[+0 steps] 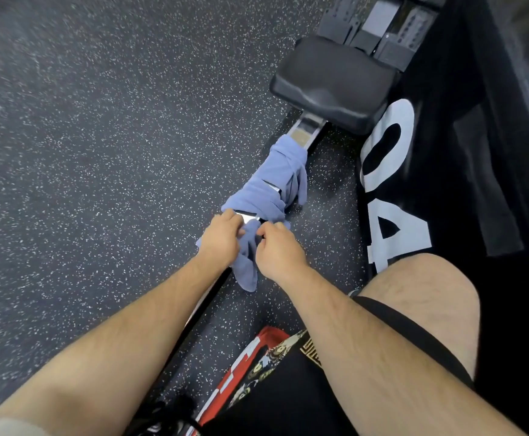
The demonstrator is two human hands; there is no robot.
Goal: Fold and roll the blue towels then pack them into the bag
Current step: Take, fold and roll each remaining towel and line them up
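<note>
A blue towel (272, 184) lies draped and bunched over the metal rail (304, 133) of a rowing machine. My left hand (220, 239) grips the near end of the towel from the left side of the rail. My right hand (277, 248) pinches the same bunched end from the right, fingers curled into the cloth. A loose flap of the towel (247, 272) hangs down between my wrists. At the bottom edge a red and black bag (250, 366) with a patterned panel lies by my leg.
The rowing machine's black seat (332, 86) sits on the rail beyond the towel, with footrests (379, 23) further back. Speckled dark rubber floor (99, 152) spreads to the left. A black mat with large white numerals (389, 171) lies on the right. My bare knee (420, 297) is at the lower right.
</note>
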